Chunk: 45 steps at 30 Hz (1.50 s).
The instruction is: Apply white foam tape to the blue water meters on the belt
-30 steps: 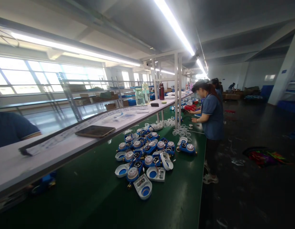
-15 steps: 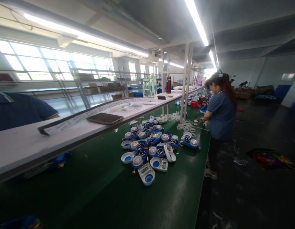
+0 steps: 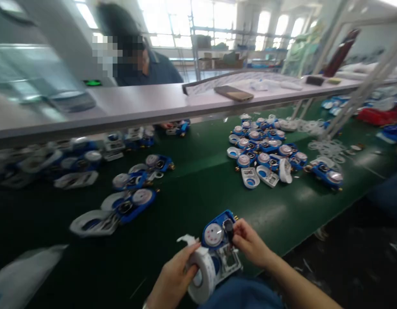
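A blue meter body with a round white dial is held in front of me at the near edge of the green table. My left hand is closed around its white cover, which hangs open below the body. My right hand pinches a small black part on the right side of the meter's top. Several more blue meters with white covers lie in a heap to the right, and others are spread to the left.
A long white shelf runs over the table with a phone on it. A person in a dark blue shirt sits behind the shelf. White rings lie at the far right. White shelf posts rise there.
The view has swung left and down from the room to the table. Both my hands and the blue meter they hold have come into view.
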Each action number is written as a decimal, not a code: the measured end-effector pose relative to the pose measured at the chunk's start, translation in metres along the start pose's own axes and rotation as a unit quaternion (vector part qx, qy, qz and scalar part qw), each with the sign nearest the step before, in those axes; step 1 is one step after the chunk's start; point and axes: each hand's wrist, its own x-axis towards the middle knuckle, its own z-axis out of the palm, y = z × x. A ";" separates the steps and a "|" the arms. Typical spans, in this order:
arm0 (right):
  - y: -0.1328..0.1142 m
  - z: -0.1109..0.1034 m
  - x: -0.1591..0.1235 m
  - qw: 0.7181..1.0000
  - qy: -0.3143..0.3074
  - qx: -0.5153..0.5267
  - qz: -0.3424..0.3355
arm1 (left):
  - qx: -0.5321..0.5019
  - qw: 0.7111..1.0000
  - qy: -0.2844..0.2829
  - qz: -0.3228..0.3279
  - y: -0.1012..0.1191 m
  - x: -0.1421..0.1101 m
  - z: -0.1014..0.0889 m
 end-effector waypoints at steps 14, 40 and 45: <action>-0.025 0.006 -0.018 0.932 -0.248 -0.261 -0.025 | 0.015 0.992 -0.032 0.119 -0.005 -0.012 0.000; 0.024 0.035 -0.018 0.930 0.075 -0.313 -0.177 | -0.145 0.985 0.036 -0.081 0.025 -0.028 0.033; 0.024 0.039 -0.021 0.928 0.072 -0.314 -0.187 | -0.162 0.986 0.021 -0.037 0.021 -0.027 0.029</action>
